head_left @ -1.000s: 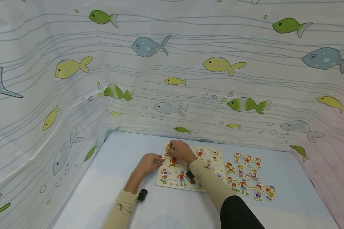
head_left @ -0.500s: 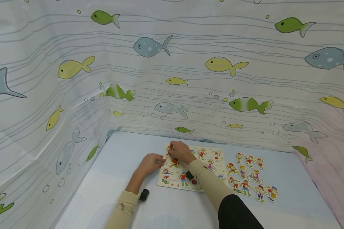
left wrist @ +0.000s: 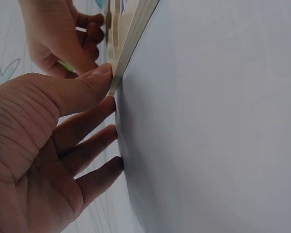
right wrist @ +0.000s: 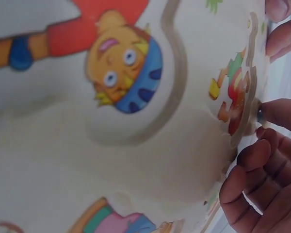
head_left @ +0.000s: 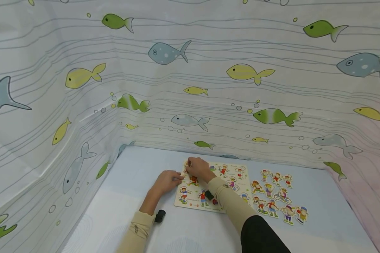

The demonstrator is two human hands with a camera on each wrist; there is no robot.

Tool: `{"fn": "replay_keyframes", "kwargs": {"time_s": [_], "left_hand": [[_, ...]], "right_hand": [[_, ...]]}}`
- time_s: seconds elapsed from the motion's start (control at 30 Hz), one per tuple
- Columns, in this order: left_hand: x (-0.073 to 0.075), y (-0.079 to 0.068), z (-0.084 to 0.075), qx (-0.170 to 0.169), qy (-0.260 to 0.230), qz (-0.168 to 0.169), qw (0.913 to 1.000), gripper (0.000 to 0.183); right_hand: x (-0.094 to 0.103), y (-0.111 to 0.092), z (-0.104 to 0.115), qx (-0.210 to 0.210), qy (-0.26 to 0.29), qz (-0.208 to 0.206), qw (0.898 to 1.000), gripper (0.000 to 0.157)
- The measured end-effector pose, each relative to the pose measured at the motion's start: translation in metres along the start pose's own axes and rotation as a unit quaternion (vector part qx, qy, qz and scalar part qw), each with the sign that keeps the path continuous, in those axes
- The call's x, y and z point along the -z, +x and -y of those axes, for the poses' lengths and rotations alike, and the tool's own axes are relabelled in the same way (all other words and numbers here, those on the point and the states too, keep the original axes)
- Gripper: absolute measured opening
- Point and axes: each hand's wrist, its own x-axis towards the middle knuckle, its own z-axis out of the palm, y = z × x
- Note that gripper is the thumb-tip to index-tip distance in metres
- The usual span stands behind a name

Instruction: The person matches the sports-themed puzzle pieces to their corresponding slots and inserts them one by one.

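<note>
The left hand is bracing the left edge of the board, which is lying on the table; that hand's fingers are resting extended, and even pressure should prevent sliding. The right hand is working at the far-left corner with bent fingers; whether they are pinching anything, I cannot tell. A light, level touch should suit. Loose pieces are lying to the right; the right sleeve is covering part of the board's near side.

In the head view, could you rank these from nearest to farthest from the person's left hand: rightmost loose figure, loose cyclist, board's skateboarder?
From the left hand:
1. Skateboarder: near left corner of the board.
2. Loose cyclist: right of the board.
3. Rightmost loose figure: farther right.
</note>
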Motion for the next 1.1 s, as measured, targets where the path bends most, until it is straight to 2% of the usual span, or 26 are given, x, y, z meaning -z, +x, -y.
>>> {"fn": "replay_keyframes", "kwargs": {"time_s": [0.23,0.47,0.93,1.1], "left_hand": [[-0.003,-0.001,-0.003,0.001,-0.006,-0.001,1.0,0.017],[-0.005,0.0,-0.002,0.01,0.006,0.004,0.9999,0.017],[0.0,-0.001,0.003,-0.019,0.017,-0.001,0.9997,0.017],[0.0,0.0,0.002,-0.012,0.014,0.0,0.9998,0.017]], "right_hand": [[0.008,-0.005,0.006,-0.016,-0.021,0.018,0.999,0.012],[0.009,-0.004,0.001,-0.016,-0.038,0.023,0.999,0.017],[0.016,-0.014,-0.012,-0.01,-0.046,-0.016,0.999,0.015],[0.021,-0.022,-0.014,0.007,-0.042,-0.028,0.999,0.015]]}}
